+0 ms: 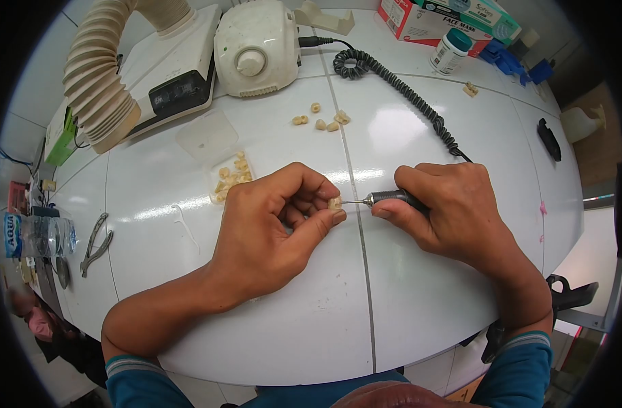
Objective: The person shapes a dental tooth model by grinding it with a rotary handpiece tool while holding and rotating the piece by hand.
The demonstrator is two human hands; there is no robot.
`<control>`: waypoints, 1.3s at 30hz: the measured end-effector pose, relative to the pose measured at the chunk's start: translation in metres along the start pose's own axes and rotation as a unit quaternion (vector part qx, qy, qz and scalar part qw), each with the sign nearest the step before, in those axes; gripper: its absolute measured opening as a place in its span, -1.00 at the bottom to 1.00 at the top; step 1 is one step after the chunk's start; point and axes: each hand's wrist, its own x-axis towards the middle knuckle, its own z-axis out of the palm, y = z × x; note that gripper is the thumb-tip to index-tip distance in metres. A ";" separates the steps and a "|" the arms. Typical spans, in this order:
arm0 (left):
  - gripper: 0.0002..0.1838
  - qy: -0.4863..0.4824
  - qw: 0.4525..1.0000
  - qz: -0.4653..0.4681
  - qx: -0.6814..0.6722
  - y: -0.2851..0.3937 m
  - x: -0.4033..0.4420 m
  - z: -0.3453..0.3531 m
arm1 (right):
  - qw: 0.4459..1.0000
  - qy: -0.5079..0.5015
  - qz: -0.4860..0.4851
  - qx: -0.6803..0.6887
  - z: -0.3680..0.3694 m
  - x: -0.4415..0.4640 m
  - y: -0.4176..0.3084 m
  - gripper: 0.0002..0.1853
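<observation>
Between the thumb and fingertips of my left hand [277, 221] is a small cream tooth-shaped piece [335, 203]. My right hand [450, 211] is wrapped round a dark rotary handpiece [403, 198], whose thin metal bit points left and meets the piece or lies right at it. Just behind my left hand, a clear plastic box [214, 183] holds several similar cream pieces [233, 175]. More loose pieces [320, 124] lie on the white tiled table [311, 299] farther back.
A white control unit [256, 51] stands at the back, with a coiled black cable [410, 88] running towards the handpiece. A ribbed hose [96, 75] arches at the back left. Pliers [95, 245] lie left. A white bottle [451, 52] and mask boxes [437, 27] stand back right.
</observation>
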 end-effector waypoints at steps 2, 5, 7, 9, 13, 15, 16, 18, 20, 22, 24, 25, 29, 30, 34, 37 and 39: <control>-0.78 -0.001 1.000 0.001 0.002 0.000 0.000 0.000 | 1.000 -0.003 0.001 0.001 -0.001 0.000 0.000 -0.34; -0.78 0.001 1.000 0.000 0.001 0.000 0.000 0.000 | 1.000 -0.005 0.005 0.000 -0.001 0.000 -0.001 -0.34; -0.78 -0.001 1.000 0.000 0.002 0.001 0.000 0.000 | 1.000 -0.003 0.007 -0.005 0.000 0.000 0.000 -0.35; -0.78 -0.002 1.000 0.000 0.003 0.001 0.000 0.000 | 1.000 -0.008 0.011 -0.001 -0.002 0.001 -0.002 -0.35; -0.78 -0.002 1.000 -0.002 0.002 0.001 0.000 0.000 | 1.000 -0.003 0.013 -0.002 -0.001 0.001 -0.002 -0.35; -0.78 -0.003 1.000 -0.004 0.000 0.002 0.000 0.000 | 1.000 -0.012 0.019 0.001 -0.002 0.001 -0.002 -0.35; -0.78 -0.004 1.000 -0.005 0.000 0.002 0.000 0.000 | 1.000 -0.017 0.022 0.002 -0.002 0.001 -0.002 -0.34; -0.78 -0.005 1.000 -0.004 0.002 0.002 0.000 0.000 | 1.000 -0.014 0.021 -0.003 -0.002 0.001 -0.002 -0.34; -0.78 -0.007 1.000 -0.001 0.004 0.001 0.000 0.000 | 1.000 -0.010 0.017 -0.004 -0.002 0.001 -0.002 -0.34; -0.78 -0.002 1.000 -0.010 -0.006 0.000 -0.001 0.000 | 1.000 -0.005 0.010 -0.003 -0.001 0.000 -0.002 -0.34; -0.78 -0.001 1.000 -0.016 -0.013 0.000 -0.001 0.001 | 1.000 -0.006 0.014 -0.004 -0.001 0.000 -0.002 -0.34; -0.78 -0.003 1.000 -0.018 -0.015 0.000 0.000 0.000 | 1.000 -0.006 0.015 -0.004 -0.001 0.000 -0.002 -0.34; -0.77 -0.008 1.000 -0.013 -0.008 0.001 -0.001 -0.001 | 1.000 -0.005 0.022 -0.002 -0.002 0.000 -0.003 -0.35; -0.77 -0.008 1.000 -0.009 -0.006 0.000 -0.001 -0.001 | 1.000 -0.002 0.019 -0.001 -0.002 0.000 -0.003 -0.36; -0.78 -0.009 1.000 -0.002 0.000 0.001 -0.001 0.000 | 1.000 0.013 0.006 0.003 0.002 -0.001 -0.001 -0.36; -0.78 -0.007 1.000 0.002 0.003 0.000 -0.001 0.000 | 1.000 0.012 0.005 0.003 0.001 -0.001 -0.001 -0.36; -0.78 -0.006 1.000 0.005 0.003 0.000 -0.001 0.000 | 1.000 0.011 0.005 0.004 0.001 -0.001 -0.001 -0.36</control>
